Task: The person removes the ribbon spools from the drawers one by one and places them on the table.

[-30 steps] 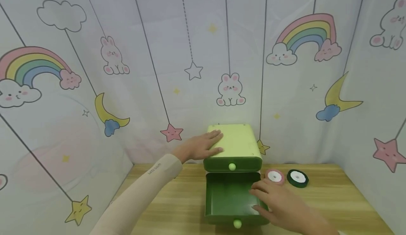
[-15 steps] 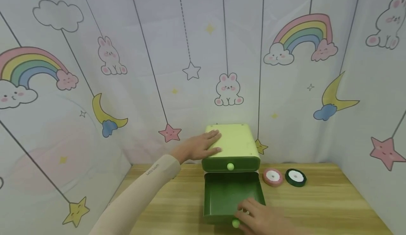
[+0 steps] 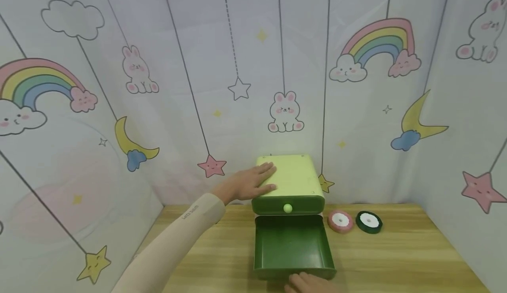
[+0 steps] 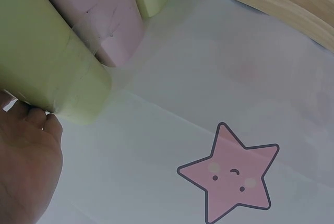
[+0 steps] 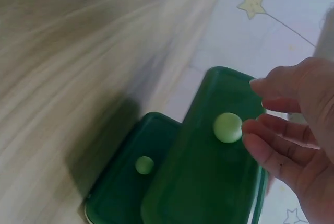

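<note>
My left hand (image 3: 247, 184) rests with straight fingers on the pale yellow-green top of a small drawer cabinet (image 3: 295, 176). In the left wrist view the cabinet's side (image 4: 47, 46) shows yellow-green and pink tiers. Below the closed top drawer (image 3: 269, 205), a dark green drawer (image 3: 291, 244) is pulled far out, with nothing seen inside. My right hand (image 3: 310, 283) is at that drawer's front, partly cut off by the frame. In the right wrist view its loosely bent fingers (image 5: 263, 151) are at the round light green knob (image 5: 228, 127); whether they touch it I cannot tell.
A pink ribbon spool (image 3: 340, 221) and a dark green ribbon spool (image 3: 369, 221) lie on the wooden table (image 3: 396, 258) to the cabinet's right. Another green drawer front (image 5: 122, 182) sits lower down, closed. A printed cloth backdrop (image 3: 237, 130) stands behind the cabinet.
My right hand has moved from over the pulled-out drawer's right side, down and toward me, to its front. The left hand stays on the cabinet top.
</note>
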A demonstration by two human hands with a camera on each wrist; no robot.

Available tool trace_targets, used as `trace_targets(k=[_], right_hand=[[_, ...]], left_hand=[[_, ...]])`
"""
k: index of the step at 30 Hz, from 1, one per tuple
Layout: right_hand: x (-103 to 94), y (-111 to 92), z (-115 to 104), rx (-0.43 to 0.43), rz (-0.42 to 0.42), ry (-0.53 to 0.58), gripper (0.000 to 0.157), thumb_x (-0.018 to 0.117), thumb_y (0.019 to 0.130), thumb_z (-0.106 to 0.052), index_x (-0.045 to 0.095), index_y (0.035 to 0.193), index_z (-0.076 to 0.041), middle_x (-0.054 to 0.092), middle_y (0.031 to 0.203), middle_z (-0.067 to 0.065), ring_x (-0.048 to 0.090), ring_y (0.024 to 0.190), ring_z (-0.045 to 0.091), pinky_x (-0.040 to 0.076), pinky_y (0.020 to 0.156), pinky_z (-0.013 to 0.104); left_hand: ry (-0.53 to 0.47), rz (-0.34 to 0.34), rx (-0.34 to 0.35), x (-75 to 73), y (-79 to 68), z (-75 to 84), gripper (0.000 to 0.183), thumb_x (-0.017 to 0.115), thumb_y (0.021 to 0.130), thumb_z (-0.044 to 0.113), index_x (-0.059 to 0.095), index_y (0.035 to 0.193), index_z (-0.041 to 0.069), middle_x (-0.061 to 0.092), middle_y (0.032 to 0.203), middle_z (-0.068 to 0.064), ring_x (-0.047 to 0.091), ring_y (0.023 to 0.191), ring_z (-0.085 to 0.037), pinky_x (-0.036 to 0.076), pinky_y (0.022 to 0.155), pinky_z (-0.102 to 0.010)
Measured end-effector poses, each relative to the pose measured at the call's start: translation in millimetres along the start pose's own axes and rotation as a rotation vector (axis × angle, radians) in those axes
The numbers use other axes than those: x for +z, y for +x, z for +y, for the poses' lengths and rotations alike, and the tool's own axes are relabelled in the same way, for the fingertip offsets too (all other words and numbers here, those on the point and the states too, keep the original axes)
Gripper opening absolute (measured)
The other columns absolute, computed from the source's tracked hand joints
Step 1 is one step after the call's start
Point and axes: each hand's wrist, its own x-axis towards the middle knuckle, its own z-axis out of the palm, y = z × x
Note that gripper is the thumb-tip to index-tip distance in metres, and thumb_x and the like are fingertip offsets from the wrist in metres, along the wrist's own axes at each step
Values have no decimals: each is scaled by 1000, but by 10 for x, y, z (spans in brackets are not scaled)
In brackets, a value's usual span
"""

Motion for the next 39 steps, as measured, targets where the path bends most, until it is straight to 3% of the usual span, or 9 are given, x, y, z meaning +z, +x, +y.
trace_targets(k=[2,5,10,13,20,34,39], right_hand=[[-58,35,-68,-2,52,-120,24,79,91,-37,66,105,-23,54,99,-12,42,76,-6,34,60,5],[-97,65,-118,12,87,-182,29,85,82,-39,66,100,-24,55,98,-12,41,73,-6,32,59,4],[-54,63,-104,-13,128,-234,23,79,88,-40,68,98,-21,58,99,-9,44,73,-3,33,57,5],[-31,58,-107,1,143,-224,20,75,93,-39,67,97,-21,57,99,-9,43,72,-3,32,56,5],[-131,71,-165,98,-4,-134,23,80,91,-36,64,98,-21,55,104,-10,32,68,-6,26,54,6],[-103,56,-65,-3,99,-167,22,80,92,-34,67,98,-17,58,104,-6,36,67,-4,30,52,5],[-95,59,-67,11,106,-152,21,80,91,-33,63,94,-20,54,98,-11,29,66,-5,23,53,4]], left_hand=[[-3,3,3,4,3,-1,85,19,103,78,9,171,27,5,180,4,8,167,-18,22,135,-44],[-2,7,1,9,6,-5,85,19,103,78,9,171,28,5,179,5,8,167,-18,23,134,-44],[0,10,-1,10,8,-8,85,18,103,79,9,171,28,5,179,5,9,167,-18,24,134,-44],[-3,9,2,11,9,-6,85,19,103,78,9,171,28,6,179,5,9,167,-18,24,134,-44],[-3,9,7,24,8,9,84,20,104,77,9,171,27,6,180,4,9,167,-18,22,135,-44],[-6,19,13,3,8,-4,85,21,104,77,9,171,26,6,180,3,8,167,-19,22,135,-43],[-8,14,10,22,8,-6,85,20,104,77,9,171,27,5,180,4,8,167,-19,21,135,-43]])
